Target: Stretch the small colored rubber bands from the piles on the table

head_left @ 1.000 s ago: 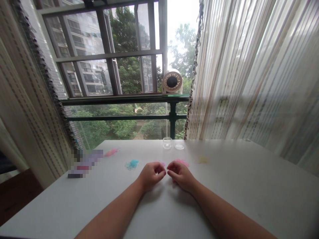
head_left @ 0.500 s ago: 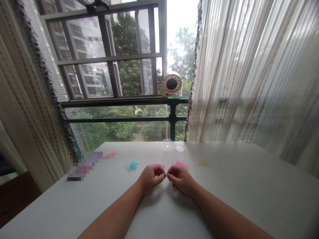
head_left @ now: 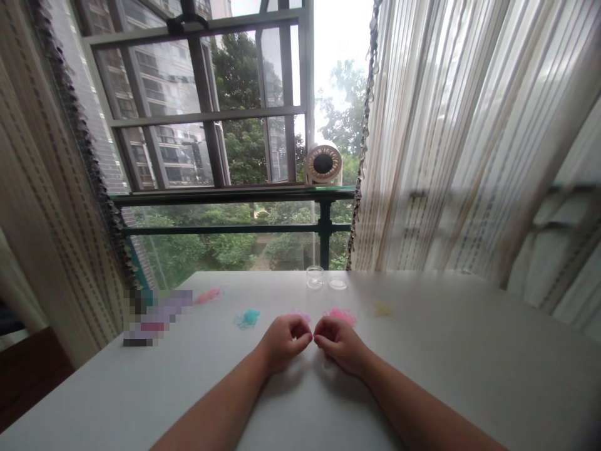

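Observation:
Over the middle of the white table point(head_left: 211, 388), my left hand point(head_left: 286, 341) and my right hand point(head_left: 340, 341) meet almost fingertip to fingertip. Each has its thumb and fingers curled into a pinch. Whatever lies between the fingertips, if anything, is too small to make out. Partly behind the left hand is a purple-pink pile of tiny pieces point(head_left: 299, 317). A bright pink pile point(head_left: 340, 316) shows just beyond the right hand. To the left lies a turquoise pile point(head_left: 248, 318), and a yellow pile point(head_left: 383, 309) is off to the right.
Near the table's far edge stand a clear round jar point(head_left: 314, 277) and a clear lid point(head_left: 337, 284). A coral-pink pile point(head_left: 209, 295) lies at the far left, near a blurred-out purple item point(head_left: 159, 318). Behind are a railing point(head_left: 235, 230), a white fan point(head_left: 323, 164) and curtains point(head_left: 446, 138).
The view has tilted up slightly, so everything sits a little lower. Both hands keep nearly the same pose, fingertips close together.

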The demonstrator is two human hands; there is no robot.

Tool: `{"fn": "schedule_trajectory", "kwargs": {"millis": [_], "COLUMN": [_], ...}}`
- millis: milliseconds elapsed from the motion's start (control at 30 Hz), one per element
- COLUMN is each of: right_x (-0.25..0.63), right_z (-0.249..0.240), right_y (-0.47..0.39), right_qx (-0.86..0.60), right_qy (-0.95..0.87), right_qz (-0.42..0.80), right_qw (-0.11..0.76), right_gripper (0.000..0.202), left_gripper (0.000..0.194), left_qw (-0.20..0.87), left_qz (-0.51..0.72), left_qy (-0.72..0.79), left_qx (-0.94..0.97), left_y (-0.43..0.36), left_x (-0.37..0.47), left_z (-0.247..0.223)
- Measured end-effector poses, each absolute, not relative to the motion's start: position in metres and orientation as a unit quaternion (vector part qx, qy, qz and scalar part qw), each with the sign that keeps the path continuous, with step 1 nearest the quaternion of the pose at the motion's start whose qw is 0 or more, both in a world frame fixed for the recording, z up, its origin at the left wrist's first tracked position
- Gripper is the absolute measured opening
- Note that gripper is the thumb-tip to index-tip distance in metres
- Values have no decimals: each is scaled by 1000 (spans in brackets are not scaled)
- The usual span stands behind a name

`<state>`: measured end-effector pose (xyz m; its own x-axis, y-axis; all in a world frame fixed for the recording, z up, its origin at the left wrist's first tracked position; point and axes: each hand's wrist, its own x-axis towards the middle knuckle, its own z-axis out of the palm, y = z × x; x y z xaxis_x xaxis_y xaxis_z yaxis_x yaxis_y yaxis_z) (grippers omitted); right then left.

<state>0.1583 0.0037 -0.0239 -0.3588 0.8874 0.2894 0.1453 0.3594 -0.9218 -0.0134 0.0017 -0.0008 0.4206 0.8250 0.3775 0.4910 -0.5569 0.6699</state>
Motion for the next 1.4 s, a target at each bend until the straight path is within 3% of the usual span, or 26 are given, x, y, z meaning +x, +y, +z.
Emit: {"fn": "schedule_trajectory", "kwargs": {"millis": [1400], "right_x": [159], "right_z": [-22], "right_y": [1], "right_qx": [-393], "right_qy": [-733], "right_qz": [340], "right_qw": [439], "right_gripper": [6], "left_gripper": [16], "left_qw": [255], "left_qz": [333], "left_qy": [401], "left_qx": [814], "left_y": [7], "left_x": [-18], "left_z": [-2]}}
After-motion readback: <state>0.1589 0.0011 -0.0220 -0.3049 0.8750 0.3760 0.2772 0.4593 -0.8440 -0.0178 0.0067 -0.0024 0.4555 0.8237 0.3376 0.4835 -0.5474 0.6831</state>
